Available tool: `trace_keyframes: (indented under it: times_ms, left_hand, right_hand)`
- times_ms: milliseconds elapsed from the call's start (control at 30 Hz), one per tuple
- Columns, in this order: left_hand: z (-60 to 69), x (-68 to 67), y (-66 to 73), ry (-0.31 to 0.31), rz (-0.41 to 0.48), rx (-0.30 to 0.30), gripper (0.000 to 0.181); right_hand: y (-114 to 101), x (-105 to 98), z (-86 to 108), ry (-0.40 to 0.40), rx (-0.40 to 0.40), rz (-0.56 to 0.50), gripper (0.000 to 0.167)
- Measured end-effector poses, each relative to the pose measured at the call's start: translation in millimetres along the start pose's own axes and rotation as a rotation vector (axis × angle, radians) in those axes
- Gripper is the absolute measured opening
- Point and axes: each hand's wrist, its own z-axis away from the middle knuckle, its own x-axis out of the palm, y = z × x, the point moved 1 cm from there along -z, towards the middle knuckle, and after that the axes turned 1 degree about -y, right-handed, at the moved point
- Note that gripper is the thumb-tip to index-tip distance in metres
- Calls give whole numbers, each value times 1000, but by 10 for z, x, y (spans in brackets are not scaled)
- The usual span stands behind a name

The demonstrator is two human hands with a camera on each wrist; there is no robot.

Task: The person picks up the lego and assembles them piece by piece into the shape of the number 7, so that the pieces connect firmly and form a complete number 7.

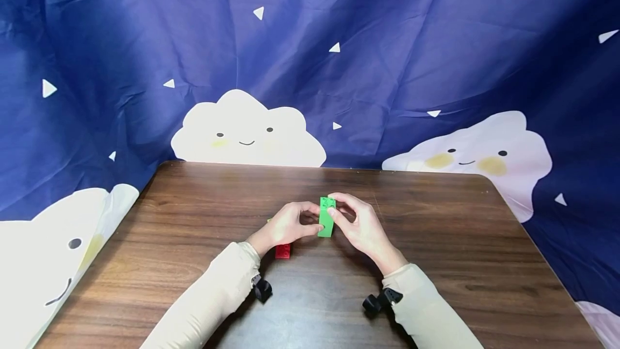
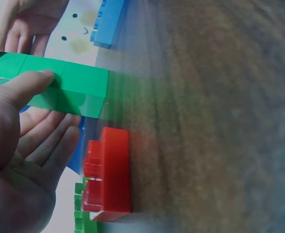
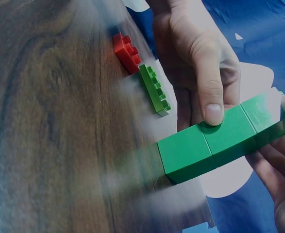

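Note:
An upright stack of three green bricks (image 1: 326,222) stands between the two hands; whether its bottom touches the table cannot be told. My left hand (image 1: 290,223) pinches its lower part, thumb on the near side and fingers behind, as the left wrist view shows. Up at the top brick, my right hand (image 1: 358,225) grips with thumb and fingertips; in the right wrist view its fingers (image 3: 283,170) lie along the far side. Studs show on the stack's top face in the head view.
Left of the stack lie a red brick (image 2: 116,174) and a light green brick (image 3: 154,90), partly hidden by the left hand in the head view. A blue brick (image 2: 108,24) lies on the other side. The wooden table (image 1: 460,263) ends at a blue cloth backdrop (image 1: 300,58).

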Motion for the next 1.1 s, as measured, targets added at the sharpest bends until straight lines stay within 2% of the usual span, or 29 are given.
trace_keyframes:
  times_ms: [200, 467, 700, 867, 1100]
  left_hand:
    - [-13, -30, 27, -28, 15, -2, 28]
    - [7, -46, 26, -27, 42, -6, 29]
    - [56, -108, 11, -28, 24, 11, 33]
    - [100, -184, -3, -14, 3, -5, 35]
    - [147, -252, -24, 5, -39, -3, 36]
  right_hand:
    - [4, -2, -1, 4, 8, -4, 32]
    - [-5, 0, -10, -8, 6, -5, 32]
    - [-11, 0, -1, 0, -3, -9, 32]
    - [-19, 8, -3, 9, -14, -10, 31]
    - [-19, 10, 3, 8, 11, -11, 32]
